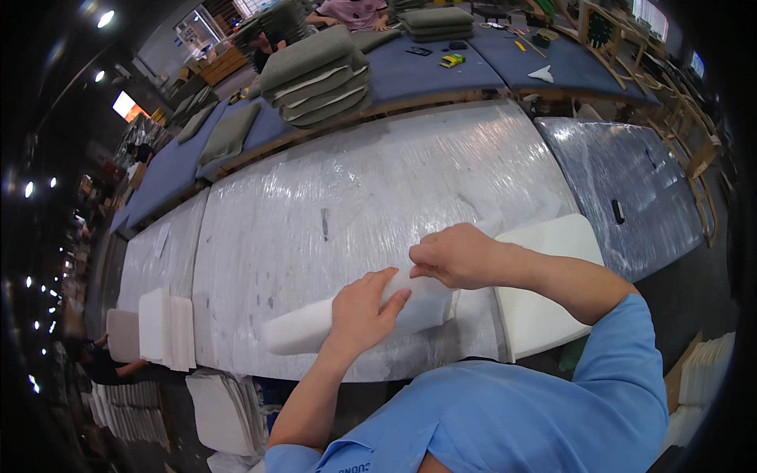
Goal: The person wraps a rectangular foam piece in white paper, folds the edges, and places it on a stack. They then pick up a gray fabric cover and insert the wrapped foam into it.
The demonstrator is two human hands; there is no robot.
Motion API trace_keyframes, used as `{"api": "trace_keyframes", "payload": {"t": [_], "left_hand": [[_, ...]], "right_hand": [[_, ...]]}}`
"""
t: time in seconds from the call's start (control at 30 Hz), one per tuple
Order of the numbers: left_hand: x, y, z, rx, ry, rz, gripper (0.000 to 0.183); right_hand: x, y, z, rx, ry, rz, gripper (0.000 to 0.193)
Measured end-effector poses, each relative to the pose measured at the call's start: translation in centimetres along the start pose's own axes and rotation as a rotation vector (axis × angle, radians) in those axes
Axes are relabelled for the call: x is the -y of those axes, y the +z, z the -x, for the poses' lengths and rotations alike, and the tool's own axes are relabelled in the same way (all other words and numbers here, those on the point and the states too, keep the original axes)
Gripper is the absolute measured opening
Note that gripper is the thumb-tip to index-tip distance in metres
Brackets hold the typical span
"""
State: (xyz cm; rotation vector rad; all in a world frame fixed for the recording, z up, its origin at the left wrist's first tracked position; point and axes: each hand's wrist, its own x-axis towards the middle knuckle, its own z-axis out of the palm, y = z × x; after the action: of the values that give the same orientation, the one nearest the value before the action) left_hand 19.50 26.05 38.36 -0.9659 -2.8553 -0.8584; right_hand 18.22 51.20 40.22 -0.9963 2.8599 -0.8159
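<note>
A white foam cushion [300, 328] lies on the plastic-wrapped table in front of me. Its right part sits in a thin, translucent white cover [426, 307]. My left hand [363, 309] rests on the cushion with its fingers stretched out and the thumb apart. Close by on the right, my right hand [453, 256] is closed in a pinch at the upper edge of the thin cover. The exact bit between its fingertips is mostly hidden. A larger white foam pad [552, 248] lies under my right forearm.
Plastic film covers the work table [276, 213]. Behind it, blue tables carry a stack of grey-green cushions [315, 79]. White pads [165, 327] stand at the left near another person's arm [130, 366]. A black object [618, 211] lies on the wrapped blue surface at right.
</note>
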Motion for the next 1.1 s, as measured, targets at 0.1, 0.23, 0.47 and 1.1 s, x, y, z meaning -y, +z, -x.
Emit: {"api": "trace_keyframes", "payload": {"t": [0.1,0.23,0.47,1.1], "left_hand": [[-0.7,-0.3,-0.1,0.039,-0.163,0.107,0.035],[-1.0,0.2,0.7,0.016,-0.243,0.151,0.028],[-1.7,1.2,0.8,-0.018,-0.293,0.091,0.025],[-4.2,1.3,2.9,-0.261,0.216,-0.167,0.037]], "right_hand": [[-1.3,0.2,-0.7,0.054,0.032,-0.007,0.034],[-1.8,1.2,-0.7,0.186,0.095,-0.114,0.039],[-2.6,1.9,-1.0,0.406,0.254,-0.339,0.053],[-3.1,2.9,-1.8,0.499,0.154,-0.308,0.046]]}}
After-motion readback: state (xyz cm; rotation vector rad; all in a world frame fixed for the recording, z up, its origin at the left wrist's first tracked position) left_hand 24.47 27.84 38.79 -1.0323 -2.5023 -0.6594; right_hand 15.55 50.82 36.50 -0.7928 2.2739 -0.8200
